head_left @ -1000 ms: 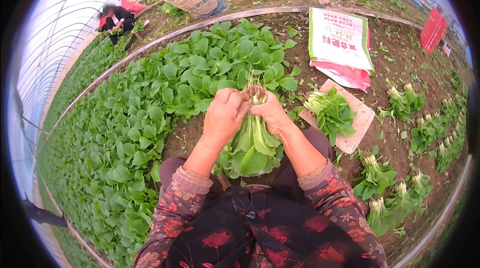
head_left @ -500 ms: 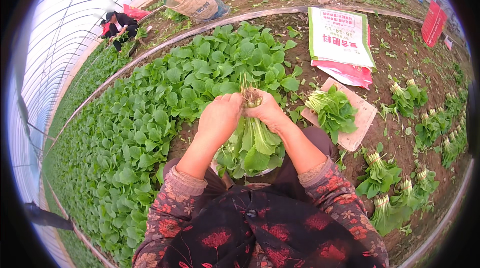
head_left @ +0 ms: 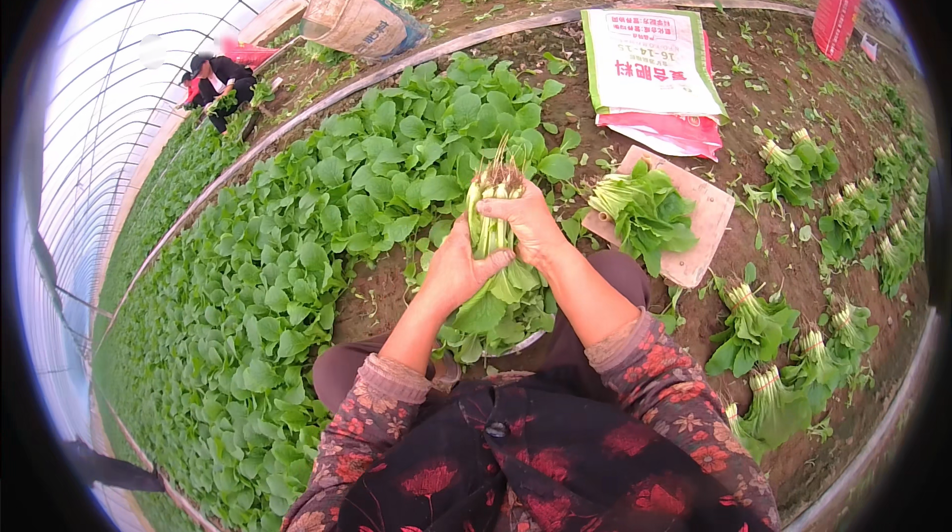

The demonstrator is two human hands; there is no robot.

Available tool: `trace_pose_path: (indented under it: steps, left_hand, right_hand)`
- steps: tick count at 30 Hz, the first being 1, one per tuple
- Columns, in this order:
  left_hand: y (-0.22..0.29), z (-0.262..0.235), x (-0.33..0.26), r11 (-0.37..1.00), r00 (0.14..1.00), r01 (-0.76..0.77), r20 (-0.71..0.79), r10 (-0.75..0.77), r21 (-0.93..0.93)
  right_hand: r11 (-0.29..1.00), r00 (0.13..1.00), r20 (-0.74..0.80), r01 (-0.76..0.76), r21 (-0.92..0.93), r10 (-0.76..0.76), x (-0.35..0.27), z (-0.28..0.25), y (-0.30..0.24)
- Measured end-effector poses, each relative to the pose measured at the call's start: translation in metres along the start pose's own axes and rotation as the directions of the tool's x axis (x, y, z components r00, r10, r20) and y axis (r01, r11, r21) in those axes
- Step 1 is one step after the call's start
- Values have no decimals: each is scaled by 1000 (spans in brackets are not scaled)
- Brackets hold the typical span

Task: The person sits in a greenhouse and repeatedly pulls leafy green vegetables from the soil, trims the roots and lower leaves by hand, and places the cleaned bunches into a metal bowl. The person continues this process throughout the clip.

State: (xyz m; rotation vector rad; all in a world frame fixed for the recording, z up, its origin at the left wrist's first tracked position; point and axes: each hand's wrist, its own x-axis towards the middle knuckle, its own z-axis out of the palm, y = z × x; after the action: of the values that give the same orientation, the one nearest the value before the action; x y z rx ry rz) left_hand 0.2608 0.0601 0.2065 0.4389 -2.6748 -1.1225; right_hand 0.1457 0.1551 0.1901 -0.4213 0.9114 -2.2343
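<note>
Together, left hand [head_left: 458, 269] and right hand [head_left: 528, 223] clasp the greens bunch [head_left: 496, 289].

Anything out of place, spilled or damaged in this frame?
Nothing stands out. Both hands, left hand and right hand, grip one bunch of greens, roots up. Another bunch lies on the board, more bunches lie in rows on soil, and a printed sack lies flat.
</note>
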Motion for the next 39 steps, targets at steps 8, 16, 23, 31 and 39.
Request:
trace_pose_path:
  steps: [8, 16, 23, 31, 39]
  left_hand:
    - [10, 13, 33, 993, 989, 110, 99, -113, 40]
    - [4, 14, 61, 994, 984, 82, 164, -69, -71]
    - [-12, 22, 80, 852, 985, 101, 170, -14, -513]
    - [18, 42, 113, 982, 938, -108, 311, 152, -153]
    - [-28, 112, 165, 985, 879, -104, 450, 156, -139]
  right_hand:
    - [1000, 994, -106, 6, 31, -3, 9, -16, -6]
    - [1000, 981, -194, -26, -10, 23, 26, -25, -5]
    - [954, 999, 17, -30, -300, 37, 31, -32, -30]
    - [987, 963, -239, 91, -133, -121, 24, -57, -55]
    - [101, 786, -193, -165, -981, -587, 43, -93, -172]
